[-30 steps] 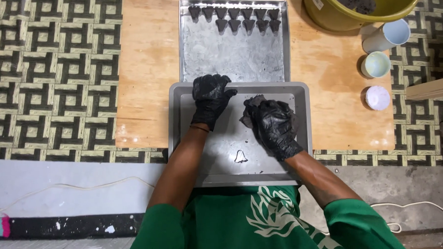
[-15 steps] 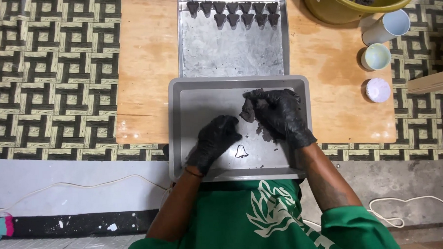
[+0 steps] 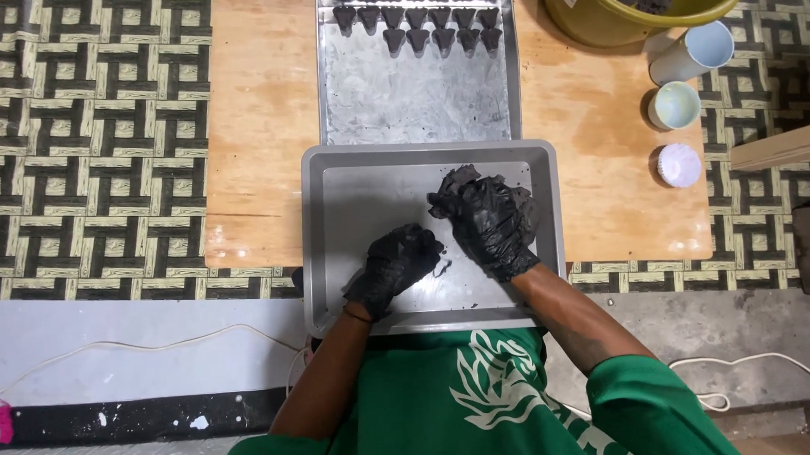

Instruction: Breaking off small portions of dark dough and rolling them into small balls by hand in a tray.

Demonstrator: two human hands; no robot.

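Both my hands wear black gloves and work inside a shallow grey tray (image 3: 317, 222). My right hand (image 3: 496, 226) is closed on a lump of dark clay (image 3: 455, 183) near the tray's right side. My left hand (image 3: 396, 265) lies lower in the tray, just left of the right hand. Its fingers are curled over a small cone-shaped mould (image 3: 442, 270), most of which they hide. Behind the grey tray lies a metal baking tray (image 3: 419, 101) with two rows of several dark cones (image 3: 416, 30) at its far end.
Both trays rest on a wooden board (image 3: 258, 125) over a patterned mat (image 3: 78, 131). A yellow bucket (image 3: 595, 19) of dark material stands at the back right. Beside it are a white cup (image 3: 695, 51), a pale green cup (image 3: 674, 104) and a lilac lid (image 3: 681, 164). White cables lie on the floor.
My left hand came down from the tray's upper left to the small cone mould and closed over it. My right hand with the clay shifted slightly up and right.
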